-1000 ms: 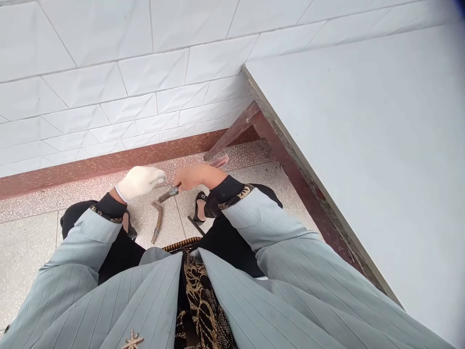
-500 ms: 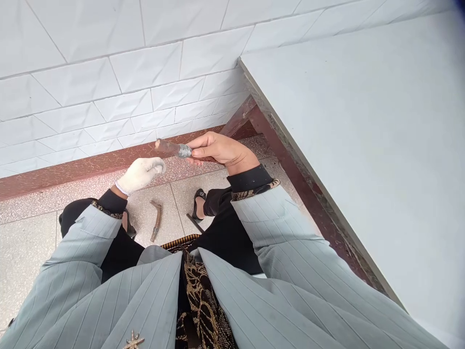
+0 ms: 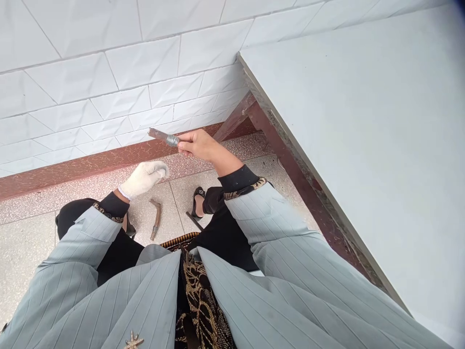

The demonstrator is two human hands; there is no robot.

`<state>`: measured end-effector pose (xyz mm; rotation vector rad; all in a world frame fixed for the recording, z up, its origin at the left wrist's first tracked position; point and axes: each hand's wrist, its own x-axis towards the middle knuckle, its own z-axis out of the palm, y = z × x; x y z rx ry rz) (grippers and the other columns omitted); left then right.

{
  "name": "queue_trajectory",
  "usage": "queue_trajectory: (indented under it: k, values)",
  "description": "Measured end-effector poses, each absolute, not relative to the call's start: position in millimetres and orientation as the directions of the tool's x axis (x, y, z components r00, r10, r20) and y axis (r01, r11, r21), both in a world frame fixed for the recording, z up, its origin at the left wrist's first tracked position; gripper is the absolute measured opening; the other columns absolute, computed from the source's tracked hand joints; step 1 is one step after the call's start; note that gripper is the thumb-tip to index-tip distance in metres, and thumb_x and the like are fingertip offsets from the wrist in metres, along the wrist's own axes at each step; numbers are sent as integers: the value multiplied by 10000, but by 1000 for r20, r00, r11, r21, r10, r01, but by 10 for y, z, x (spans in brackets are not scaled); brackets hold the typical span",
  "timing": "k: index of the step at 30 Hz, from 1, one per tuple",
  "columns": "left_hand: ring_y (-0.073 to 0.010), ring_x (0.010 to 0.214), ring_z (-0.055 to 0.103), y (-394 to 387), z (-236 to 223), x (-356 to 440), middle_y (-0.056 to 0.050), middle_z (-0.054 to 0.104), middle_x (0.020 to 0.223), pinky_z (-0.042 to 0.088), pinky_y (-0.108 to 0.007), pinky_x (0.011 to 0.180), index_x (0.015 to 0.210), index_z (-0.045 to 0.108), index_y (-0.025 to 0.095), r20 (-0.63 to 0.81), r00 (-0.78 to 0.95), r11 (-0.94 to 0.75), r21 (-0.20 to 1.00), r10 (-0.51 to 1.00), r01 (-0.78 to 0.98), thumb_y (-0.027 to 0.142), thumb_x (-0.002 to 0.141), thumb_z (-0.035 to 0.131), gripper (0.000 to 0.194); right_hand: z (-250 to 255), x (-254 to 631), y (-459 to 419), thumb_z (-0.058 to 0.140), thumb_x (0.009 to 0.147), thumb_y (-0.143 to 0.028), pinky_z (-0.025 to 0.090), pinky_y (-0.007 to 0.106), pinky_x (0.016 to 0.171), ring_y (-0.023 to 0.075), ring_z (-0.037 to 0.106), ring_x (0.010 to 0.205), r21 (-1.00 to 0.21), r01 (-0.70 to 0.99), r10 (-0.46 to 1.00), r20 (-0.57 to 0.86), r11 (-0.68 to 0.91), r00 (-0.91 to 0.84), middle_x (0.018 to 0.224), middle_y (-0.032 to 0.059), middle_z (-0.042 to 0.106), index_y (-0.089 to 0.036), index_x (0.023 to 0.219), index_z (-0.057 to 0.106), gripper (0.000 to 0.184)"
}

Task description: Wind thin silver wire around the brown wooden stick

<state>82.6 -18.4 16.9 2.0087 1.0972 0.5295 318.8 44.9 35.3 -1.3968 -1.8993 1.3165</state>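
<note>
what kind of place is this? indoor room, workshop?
Likely a tiled utility or work room, though it is hard to pin down. White tiled wall with a reddish skirting band, speckled terrazzo floor, and a plain grey table on a worn wooden frame. No machines in view.

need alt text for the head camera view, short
Looking down, the bare right hand holds up a short dark tool with a silver metal band, while the white-gloved left hand hangs below it. A curved brown wooden piece lies on the speckled floor.
</note>
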Motion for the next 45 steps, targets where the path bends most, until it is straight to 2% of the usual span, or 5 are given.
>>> queue_trajectory:
  k: [7,12,27,38,45]
  values:
    - [-174,805,660,-101,151,704,-23,743,852,467,-298,770,940,744,197,-36,542,-425,579,840,696,272,947,510,246,360,2938,260,634,951,-155,314,312,697,151,530,736,-382,781,690,-375,493,-619,842,56,719,-151,988,835,204]
    - [-160,773,629,-24,135,634,-22,721,833,474,-294,765,903,725,185,-88,600,-387,688,795,614,264,925,526,215,508,3113,229,625,947,-122,326,278,663,102,455,647,-710,533,323,-425,460,-846,681,-31,595,-130,924,808,184]
    - [-95,549,426,-164,123,807,40,491,608,363,-222,556,906,677,159,-178,613,-25,951,770,308,264,955,549,172,376,3271,417,653,973,-248,423,266,640,111,530,671,-883,461,921,-109,83,-375,764,37,670,-118,954,756,166]
    - [-210,817,701,-180,128,735,-42,772,892,395,-299,673,1031,759,226,-71,571,-551,192,818,812,225,998,526,235,375,2954,233,607,994,-191,352,348,711,256,679,943,-191,860,764,-397,472,-508,1103,193,784,-93,1100,836,271]
    - [-211,875,731,-73,126,644,-37,804,963,408,-293,696,1050,763,235,-76,578,-552,218,813,805,212,994,525,245,476,2990,182,674,962,-94,293,304,627,128,466,606,-512,658,357,-568,551,-741,622,-13,590,-108,967,841,167]
